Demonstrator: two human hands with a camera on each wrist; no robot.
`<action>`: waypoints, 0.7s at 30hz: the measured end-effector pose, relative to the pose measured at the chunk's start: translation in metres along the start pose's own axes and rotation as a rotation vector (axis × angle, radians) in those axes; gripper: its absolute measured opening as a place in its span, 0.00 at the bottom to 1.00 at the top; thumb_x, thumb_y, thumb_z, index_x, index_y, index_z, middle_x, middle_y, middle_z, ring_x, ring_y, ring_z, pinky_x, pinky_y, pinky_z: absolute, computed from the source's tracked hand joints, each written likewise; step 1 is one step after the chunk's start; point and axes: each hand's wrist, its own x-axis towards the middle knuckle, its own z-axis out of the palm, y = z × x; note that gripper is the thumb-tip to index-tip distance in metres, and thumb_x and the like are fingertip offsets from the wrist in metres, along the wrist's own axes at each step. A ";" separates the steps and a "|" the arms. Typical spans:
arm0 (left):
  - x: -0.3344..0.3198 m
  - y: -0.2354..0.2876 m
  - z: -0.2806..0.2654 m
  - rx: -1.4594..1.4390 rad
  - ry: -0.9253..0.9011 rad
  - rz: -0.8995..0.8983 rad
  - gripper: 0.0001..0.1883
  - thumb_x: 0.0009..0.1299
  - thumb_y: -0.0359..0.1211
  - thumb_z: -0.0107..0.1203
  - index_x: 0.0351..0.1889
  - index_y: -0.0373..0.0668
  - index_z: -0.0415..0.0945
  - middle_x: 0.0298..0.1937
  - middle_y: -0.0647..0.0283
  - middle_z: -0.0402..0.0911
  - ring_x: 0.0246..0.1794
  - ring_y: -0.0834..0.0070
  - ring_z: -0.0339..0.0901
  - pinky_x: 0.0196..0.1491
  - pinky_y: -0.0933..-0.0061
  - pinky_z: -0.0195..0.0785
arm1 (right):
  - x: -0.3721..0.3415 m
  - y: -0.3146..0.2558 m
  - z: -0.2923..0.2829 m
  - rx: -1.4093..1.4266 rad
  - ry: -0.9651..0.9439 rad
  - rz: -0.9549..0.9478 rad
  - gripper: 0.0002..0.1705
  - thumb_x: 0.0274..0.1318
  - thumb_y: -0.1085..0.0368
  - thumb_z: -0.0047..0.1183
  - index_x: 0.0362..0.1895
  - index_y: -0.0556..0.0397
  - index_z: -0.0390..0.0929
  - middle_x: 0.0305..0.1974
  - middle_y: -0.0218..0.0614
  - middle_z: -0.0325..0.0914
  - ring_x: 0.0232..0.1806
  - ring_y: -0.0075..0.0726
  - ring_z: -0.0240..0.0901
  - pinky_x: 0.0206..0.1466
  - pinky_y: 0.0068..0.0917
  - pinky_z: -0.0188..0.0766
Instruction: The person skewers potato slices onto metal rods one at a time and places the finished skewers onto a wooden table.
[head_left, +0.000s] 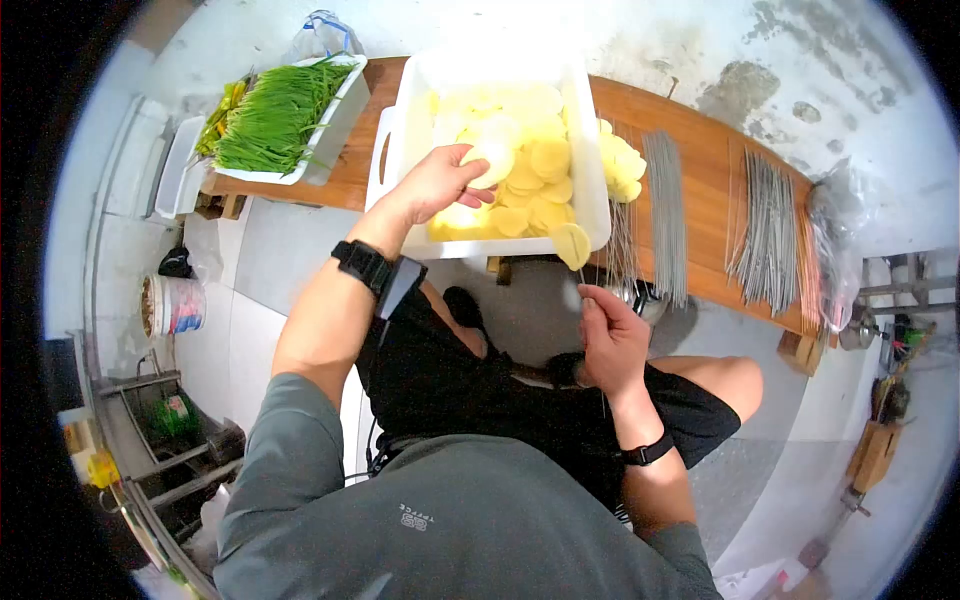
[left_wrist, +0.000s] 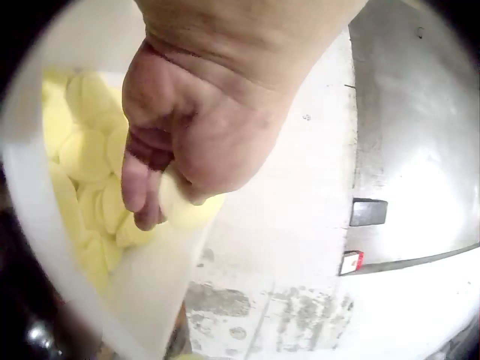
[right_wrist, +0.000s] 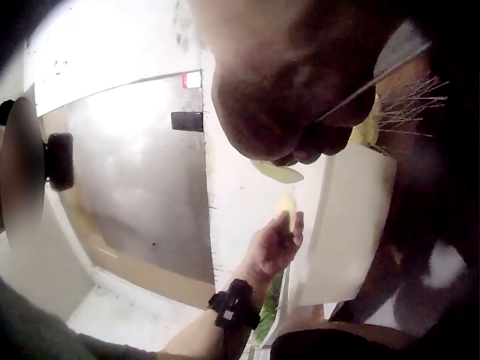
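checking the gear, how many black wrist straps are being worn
2: a wide strap just behind the left hand, and a narrower strap just behind the right hand. Both wrists are in view.

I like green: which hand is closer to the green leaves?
Left. The left hand is over the white tub beside the leaves; the right hand is farther off, past the tub's corner.

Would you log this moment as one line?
left hand: pinching round yellow slice over white plastic tub; right hand: gripping thin grey skewer; skewered: yellow slice

Head view looks down; both wrist views look closely past each hand
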 end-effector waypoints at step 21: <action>-0.051 -0.004 0.016 -0.478 0.031 0.263 0.11 0.68 0.32 0.55 0.47 0.38 0.75 0.36 0.69 0.77 0.21 0.85 0.60 0.24 0.83 0.52 | -0.029 -0.001 0.011 -0.122 -0.119 -0.056 0.12 0.64 0.68 0.50 0.47 0.60 0.79 0.22 0.21 0.70 0.22 0.14 0.61 0.24 0.16 0.59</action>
